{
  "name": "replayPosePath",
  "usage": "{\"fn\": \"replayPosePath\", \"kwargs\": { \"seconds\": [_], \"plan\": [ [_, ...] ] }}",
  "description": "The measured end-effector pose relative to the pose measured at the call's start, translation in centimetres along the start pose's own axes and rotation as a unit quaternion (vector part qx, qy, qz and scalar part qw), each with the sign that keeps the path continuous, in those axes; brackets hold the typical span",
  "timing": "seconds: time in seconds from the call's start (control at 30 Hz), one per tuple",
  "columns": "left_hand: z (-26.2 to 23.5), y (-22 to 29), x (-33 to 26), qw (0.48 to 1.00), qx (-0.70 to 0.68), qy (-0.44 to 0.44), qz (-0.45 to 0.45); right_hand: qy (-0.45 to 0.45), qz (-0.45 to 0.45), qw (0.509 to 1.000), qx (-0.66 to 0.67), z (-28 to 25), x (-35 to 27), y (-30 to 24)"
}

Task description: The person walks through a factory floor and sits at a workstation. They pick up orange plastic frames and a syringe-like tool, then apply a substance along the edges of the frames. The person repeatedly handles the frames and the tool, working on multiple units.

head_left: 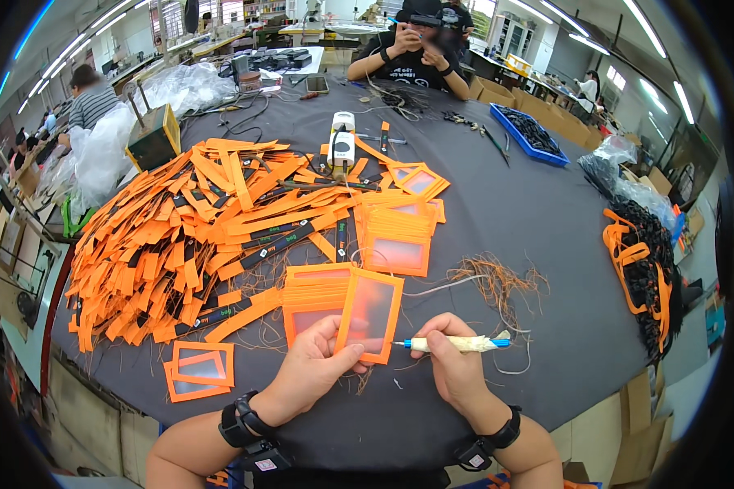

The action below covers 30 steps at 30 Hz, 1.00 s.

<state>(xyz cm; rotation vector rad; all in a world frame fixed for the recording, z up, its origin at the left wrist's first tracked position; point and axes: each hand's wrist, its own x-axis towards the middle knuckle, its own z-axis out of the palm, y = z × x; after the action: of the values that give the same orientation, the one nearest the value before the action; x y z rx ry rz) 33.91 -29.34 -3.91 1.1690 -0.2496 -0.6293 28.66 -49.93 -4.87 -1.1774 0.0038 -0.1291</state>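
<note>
My left hand [314, 371] grips the lower edge of an orange-bordered badge holder [371, 314] with a clear window, holding it tilted upright. In my right hand [457, 371] is a pen-shaped tool [457, 344] with a pale wrapped handle, blue ends and a thin tip. The tip points left, close to the holder's lower right edge; whether it touches cannot be made out. Behind the held piece lies a stack of similar holders [306, 295], partly hidden. Another stack [397, 244] sits farther back, and two loose holders [200, 371] lie at left.
A large heap of orange and black straps [179, 236] covers the table's left side. Loose orange threads [497, 277] and a white cord lie right of centre. A power strip [342, 143] and a blue tray [530, 134] stand farther back. Across the table sits another person [412, 61].
</note>
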Motion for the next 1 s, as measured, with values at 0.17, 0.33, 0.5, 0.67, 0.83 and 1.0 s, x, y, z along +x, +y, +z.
{"fn": "replayPosePath", "kwargs": {
  "seconds": [0.17,0.33,0.5,0.67,0.83,1.0],
  "plan": [
    [-0.02,-0.08,0.03,1.0,0.008,-0.004,-0.001,0.001,0.0,1.0,-0.006,-0.13,-0.01,0.15],
    [-0.09,-0.16,0.01,1.0,0.011,-0.005,0.002,0.011,0.009,1.0,-0.027,0.29,-0.08,-0.23],
    [-0.11,-0.23,0.01,1.0,0.018,-0.001,0.002,0.019,0.022,0.999,-0.04,0.37,-0.04,-0.31],
    [-0.12,-0.24,0.06,1.0,0.02,-0.003,0.005,0.02,0.02,0.998,-0.048,0.41,-0.04,-0.31],
    [-0.03,-0.05,0.01,1.0,0.015,-0.005,0.004,0.016,0.024,0.998,-0.047,0.24,-0.02,-0.16],
    [-0.05,-0.12,0.01,1.0,0.016,-0.003,0.003,0.023,0.025,0.998,-0.053,0.24,-0.02,-0.13]
  ]
}}
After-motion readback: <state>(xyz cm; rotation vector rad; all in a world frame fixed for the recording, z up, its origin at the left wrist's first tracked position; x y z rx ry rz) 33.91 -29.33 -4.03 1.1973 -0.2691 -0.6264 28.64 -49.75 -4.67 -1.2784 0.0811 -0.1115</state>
